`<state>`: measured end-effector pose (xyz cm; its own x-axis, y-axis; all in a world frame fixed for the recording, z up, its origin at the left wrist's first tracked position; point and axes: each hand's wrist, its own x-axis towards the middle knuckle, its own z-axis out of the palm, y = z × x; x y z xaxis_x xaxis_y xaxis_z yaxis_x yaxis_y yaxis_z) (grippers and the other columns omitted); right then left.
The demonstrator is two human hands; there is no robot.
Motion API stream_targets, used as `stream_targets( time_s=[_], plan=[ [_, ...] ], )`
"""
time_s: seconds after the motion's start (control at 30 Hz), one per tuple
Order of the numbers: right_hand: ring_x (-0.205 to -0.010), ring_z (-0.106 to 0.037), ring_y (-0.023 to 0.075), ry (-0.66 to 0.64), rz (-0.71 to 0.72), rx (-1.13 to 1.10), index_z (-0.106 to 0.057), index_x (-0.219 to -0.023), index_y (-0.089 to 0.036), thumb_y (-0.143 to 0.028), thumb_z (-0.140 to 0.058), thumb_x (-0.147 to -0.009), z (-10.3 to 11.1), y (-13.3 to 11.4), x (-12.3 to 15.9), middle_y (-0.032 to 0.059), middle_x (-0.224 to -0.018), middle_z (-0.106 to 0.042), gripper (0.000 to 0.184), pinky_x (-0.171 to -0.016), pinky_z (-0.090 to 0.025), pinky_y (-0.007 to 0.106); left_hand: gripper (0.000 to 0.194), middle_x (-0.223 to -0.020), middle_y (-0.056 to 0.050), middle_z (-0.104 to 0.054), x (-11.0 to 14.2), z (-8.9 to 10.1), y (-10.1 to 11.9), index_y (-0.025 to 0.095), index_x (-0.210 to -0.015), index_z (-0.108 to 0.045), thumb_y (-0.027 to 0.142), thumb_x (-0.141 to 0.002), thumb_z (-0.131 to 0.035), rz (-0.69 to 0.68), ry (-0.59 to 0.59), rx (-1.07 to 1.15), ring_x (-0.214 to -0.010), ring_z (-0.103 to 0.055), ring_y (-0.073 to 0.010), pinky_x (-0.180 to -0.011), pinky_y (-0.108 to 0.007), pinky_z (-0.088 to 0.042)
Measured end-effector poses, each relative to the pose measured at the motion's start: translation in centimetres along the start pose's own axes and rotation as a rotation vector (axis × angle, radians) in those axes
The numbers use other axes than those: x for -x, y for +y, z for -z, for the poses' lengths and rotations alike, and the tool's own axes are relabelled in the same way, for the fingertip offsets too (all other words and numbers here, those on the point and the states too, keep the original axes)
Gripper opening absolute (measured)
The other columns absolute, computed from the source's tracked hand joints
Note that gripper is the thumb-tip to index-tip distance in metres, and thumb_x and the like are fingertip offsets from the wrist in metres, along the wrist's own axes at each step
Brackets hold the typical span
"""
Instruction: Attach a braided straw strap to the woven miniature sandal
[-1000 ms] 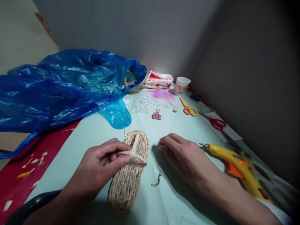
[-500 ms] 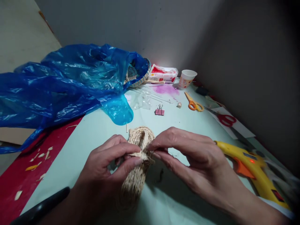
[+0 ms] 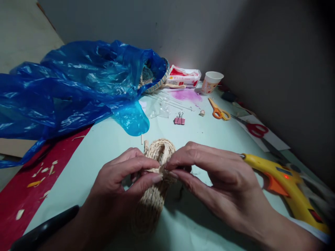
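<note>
The left fingers (image 3: 142, 163) pinch the pale strap (image 3: 156, 170) of a woven slipper (image 3: 154, 198) between thumb and forefinger, the thumb lying on the near side. The right fingers (image 3: 184, 157) come together against the strap's right part, tips close to the left ones; whether they grip it or only press on it is hidden. The left hand (image 3: 115, 181) reaches in from the near left, its outer fingers curled under. The right hand (image 3: 225, 177) comes from the near right with its knuckles arched high, leaving a gap between forefinger and thumb. Both forearms slant inward, so the hands face each other across the slipper, which lies lengthwise on the desk (image 3: 209, 136), its strapped end far and its plain sole near, in shadow.

Just right of the right hand is a yellow glue gun (image 3: 285, 184) with a red light showing. Beyond it on the right lie red-handled scissors (image 3: 258, 130), partly over a white card (image 3: 280, 141). Farther back are orange scissors (image 3: 220, 111), a pink binder clip (image 3: 179, 120), a paper cup (image 3: 212, 82) and a red-and-white packet (image 3: 184, 78). A blue plastic bag (image 3: 86, 90) spreads over the far left.
</note>
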<state>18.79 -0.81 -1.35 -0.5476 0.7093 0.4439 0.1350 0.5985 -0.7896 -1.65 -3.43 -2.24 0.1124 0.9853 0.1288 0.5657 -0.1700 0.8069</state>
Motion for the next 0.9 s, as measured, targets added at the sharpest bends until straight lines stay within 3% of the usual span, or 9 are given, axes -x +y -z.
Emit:
stream_targets(
  time_s=[0.13, 0.5, 0.7, 0.9],
  plan=[
    [-0.087, -0.061, 0.0134, 0.023, -0.01, 0.073, -0.071, -0.104, -0.02, -0.01, -0.066, -0.089, 0.0, 0.2, 0.2, 0.0016, -0.094, -0.067, 0.018, -0.078, -0.051, 0.027, 0.008, -0.07, 0.003, -0.065, 0.0, 0.1, 0.0, 0.025, -0.083, -0.077, 0.025, -0.08, -0.07, -0.011, 0.0, -0.006, -0.061, -0.061, -0.0107, -0.055, -0.02, -0.046],
    [-0.082, -0.062, 0.0111, 0.076, 0.061, 0.166, -0.075, -0.097, -0.015, -0.009, -0.068, -0.087, -0.3, 0.3, -0.2, 0.0032, -0.089, -0.068, 0.013, -0.071, -0.051, 0.023, 0.009, -0.071, 0.004, -0.065, 0.2, 0.2, -0.3, 0.024, -0.085, -0.077, 0.02, -0.08, -0.07, -0.072, 0.006, 0.01, -0.062, -0.061, -0.0084, -0.057, -0.017, -0.046],
    [-0.085, -0.057, 0.0142, 0.008, 0.129, 0.234, -0.068, -0.118, -0.017, -0.003, -0.067, -0.084, -0.2, 0.2, 0.8, 0.0031, -0.095, -0.065, 0.037, -0.074, -0.049, 0.028, 0.008, -0.071, 0.005, -0.065, 0.1, 0.2, -0.2, 0.025, -0.085, -0.077, 0.022, -0.08, -0.071, -0.052, -0.008, -0.009, -0.061, -0.061, -0.0075, -0.056, -0.017, -0.045],
    [-0.084, -0.056, 0.0148, -0.022, 0.139, 0.224, -0.066, -0.12, -0.018, -0.003, -0.065, -0.086, -0.1, 0.5, 1.1, 0.0028, -0.096, -0.064, 0.037, -0.075, -0.048, 0.029, 0.009, -0.071, 0.006, -0.065, 0.2, 0.1, -0.4, 0.027, -0.082, -0.077, 0.021, -0.08, -0.071, -0.034, -0.009, 0.004, -0.063, -0.061, -0.0076, -0.057, -0.017, -0.044]
  ],
)
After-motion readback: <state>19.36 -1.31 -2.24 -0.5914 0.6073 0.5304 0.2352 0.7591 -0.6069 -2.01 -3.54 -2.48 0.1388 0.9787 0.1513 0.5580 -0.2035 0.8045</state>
